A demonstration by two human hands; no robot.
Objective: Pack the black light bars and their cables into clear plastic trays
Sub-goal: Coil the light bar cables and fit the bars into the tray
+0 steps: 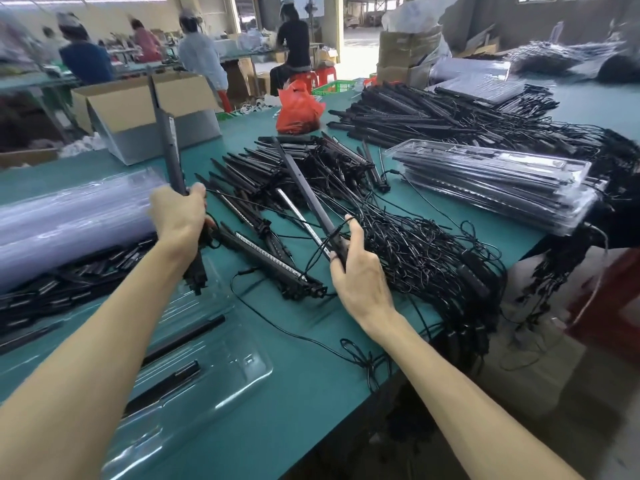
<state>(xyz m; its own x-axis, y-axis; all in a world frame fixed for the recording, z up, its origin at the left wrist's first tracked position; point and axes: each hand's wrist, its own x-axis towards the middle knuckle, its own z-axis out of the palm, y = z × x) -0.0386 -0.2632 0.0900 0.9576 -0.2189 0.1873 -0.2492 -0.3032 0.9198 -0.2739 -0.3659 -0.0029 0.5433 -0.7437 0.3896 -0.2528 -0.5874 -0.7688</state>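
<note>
Gripped one light bar (169, 143) upright in left hand (178, 211) & a 2nd bar (304, 188) by its low end in right hand (360, 275), both raised near clear tray (249, 375); prob. risked yanking cable tangle (415, 251) hooked on fingers (356, 233), dragging pile.

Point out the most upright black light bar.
The long black light bar gripped by the left hand stands nearly upright; the bar in the right hand slants, the rest lie flat.

Two bare forearms (104, 327), slim wrists (379, 318), bare hands (177, 213) (360, 277)
</note>
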